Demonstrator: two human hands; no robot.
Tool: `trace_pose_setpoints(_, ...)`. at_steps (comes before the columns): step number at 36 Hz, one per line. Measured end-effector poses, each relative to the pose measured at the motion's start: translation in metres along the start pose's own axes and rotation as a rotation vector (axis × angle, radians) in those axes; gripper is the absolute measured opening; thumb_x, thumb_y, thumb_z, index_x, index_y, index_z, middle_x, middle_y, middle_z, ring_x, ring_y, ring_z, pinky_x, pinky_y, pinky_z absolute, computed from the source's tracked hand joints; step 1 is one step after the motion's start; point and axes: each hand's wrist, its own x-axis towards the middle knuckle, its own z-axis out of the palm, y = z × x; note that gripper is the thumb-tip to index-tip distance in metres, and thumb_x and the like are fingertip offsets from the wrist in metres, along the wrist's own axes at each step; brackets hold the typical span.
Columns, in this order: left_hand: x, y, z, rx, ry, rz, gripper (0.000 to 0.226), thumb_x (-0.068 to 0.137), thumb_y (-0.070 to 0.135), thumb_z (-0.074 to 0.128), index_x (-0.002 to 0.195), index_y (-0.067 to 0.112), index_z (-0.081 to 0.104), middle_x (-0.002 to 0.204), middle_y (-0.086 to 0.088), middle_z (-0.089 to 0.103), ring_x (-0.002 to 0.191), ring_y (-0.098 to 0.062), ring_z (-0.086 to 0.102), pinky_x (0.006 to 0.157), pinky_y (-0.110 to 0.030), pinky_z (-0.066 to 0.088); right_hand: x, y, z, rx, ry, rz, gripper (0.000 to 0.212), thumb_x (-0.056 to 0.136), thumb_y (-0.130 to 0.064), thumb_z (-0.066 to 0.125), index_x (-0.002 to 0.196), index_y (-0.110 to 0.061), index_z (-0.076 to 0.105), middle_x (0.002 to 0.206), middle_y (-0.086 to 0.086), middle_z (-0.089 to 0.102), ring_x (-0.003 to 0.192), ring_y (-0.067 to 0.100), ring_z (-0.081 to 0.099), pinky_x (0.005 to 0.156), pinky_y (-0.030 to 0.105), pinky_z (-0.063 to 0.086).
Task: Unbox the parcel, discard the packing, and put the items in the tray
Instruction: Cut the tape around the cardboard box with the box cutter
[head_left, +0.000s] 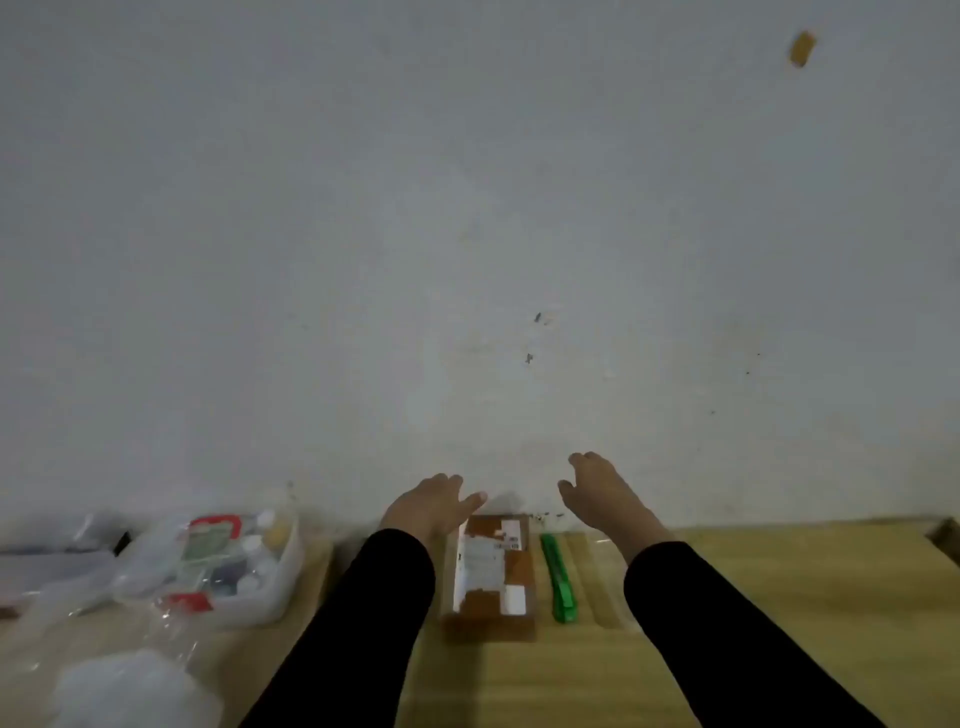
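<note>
Flanking the taped parcel (491, 571), both empty hands spread open; green cutter (558, 579) right, tray (280, 587) left.

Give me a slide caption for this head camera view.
Both open hands, left hand and right hand, hover over a sealed parcel beside a green cutter.

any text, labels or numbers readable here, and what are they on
Nothing can be read as it stands.
Parcel: white shipping labels with dark marks like a barcode, too blurred to read.
Tray: red-and-green packaging on the items inside, print too blurred to read.
Green tool: no marking visible.
Left hand and right hand: open above the parcel, holding nothing with text.
</note>
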Motion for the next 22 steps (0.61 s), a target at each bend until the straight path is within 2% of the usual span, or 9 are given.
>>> trace_pose_setpoints(3,0.013,-0.014,0.035,-0.014,-0.034,-0.052,0.059,0.095,0.055,0.032,0.140,0.018,0.035,0.146,-0.007,0.040,0.130,-0.026,0.043,0.106,-0.041,0.037,0.004,0.014,0.033,0.015,-0.068,0.067,0.035,0.094,-0.017,0.041,0.123,0.002,0.043,0.126,0.018,0.047,0.121,0.032,0.042,0.098,0.038,0.039)
trace_pose_setpoints(6,0.027,-0.032,0.074,-0.111,-0.060,-0.056,0.047,0.094,0.049,0.038,0.136,0.028,0.041,0.136,0.000,0.054,0.116,-0.021,0.056,0.096,-0.040,0.048,0.004,0.029,0.070,0.025,-0.139,0.097,0.034,0.092,-0.015,0.043,0.122,0.001,0.044,0.126,0.019,0.046,0.122,0.033,0.042,0.098,0.037,0.038)
trace_pose_setpoints(9,0.028,-0.040,0.096,-0.094,-0.096,-0.052,0.046,0.096,0.044,0.039,0.138,0.026,0.040,0.139,-0.002,0.052,0.119,-0.023,0.055,0.098,-0.038,0.047,0.006,0.041,0.104,0.053,-0.187,0.137,0.035,0.089,-0.014,0.044,0.120,0.003,0.046,0.125,0.020,0.049,0.118,0.033,0.046,0.095,0.036,0.040)
trace_pose_setpoints(11,0.032,-0.047,0.109,-0.096,-0.087,-0.072,0.048,0.097,0.039,0.041,0.141,0.021,0.033,0.142,-0.005,0.047,0.124,-0.025,0.050,0.099,-0.036,0.044,0.008,0.048,0.126,0.055,-0.191,0.170,0.034,0.089,-0.016,0.044,0.119,0.002,0.047,0.122,0.020,0.050,0.113,0.034,0.050,0.093,0.040,0.044)
trace_pose_setpoints(13,0.035,-0.053,0.121,-0.119,-0.057,-0.063,0.057,0.096,0.039,0.043,0.146,0.021,0.021,0.147,-0.005,0.040,0.128,-0.027,0.046,0.102,-0.040,0.043,0.009,0.055,0.144,0.026,-0.180,0.200,0.032,0.089,-0.013,0.043,0.117,0.001,0.047,0.120,0.019,0.051,0.111,0.034,0.051,0.092,0.043,0.046)
trace_pose_setpoints(17,0.041,-0.059,0.137,-0.192,-0.038,-0.044,0.068,0.097,0.043,0.038,0.149,0.027,-0.004,0.154,-0.005,0.028,0.132,-0.028,0.040,0.102,-0.040,0.041,0.012,0.067,0.167,-0.057,-0.122,0.227,0.031,0.090,-0.010,0.043,0.119,0.002,0.047,0.123,0.020,0.049,0.114,0.034,0.047,0.092,0.038,0.041)
trace_pose_setpoints(19,0.041,-0.058,0.142,-0.235,-0.022,-0.035,0.070,0.098,0.042,0.035,0.148,0.029,-0.013,0.154,-0.003,0.028,0.132,-0.026,0.041,0.100,-0.037,0.040,0.014,0.069,0.175,-0.105,-0.062,0.222,0.031,0.092,-0.012,0.043,0.121,-0.001,0.046,0.126,0.018,0.047,0.115,0.032,0.045,0.095,0.036,0.039)
trace_pose_setpoints(22,0.040,-0.056,0.146,-0.249,0.017,-0.033,0.070,0.098,0.044,0.032,0.146,0.033,-0.017,0.152,-0.001,0.032,0.130,-0.025,0.044,0.098,-0.037,0.043,0.019,0.071,0.183,-0.112,0.003,0.237,0.030,0.094,-0.012,0.043,0.122,-0.003,0.047,0.127,0.017,0.046,0.115,0.031,0.044,0.097,0.036,0.037)
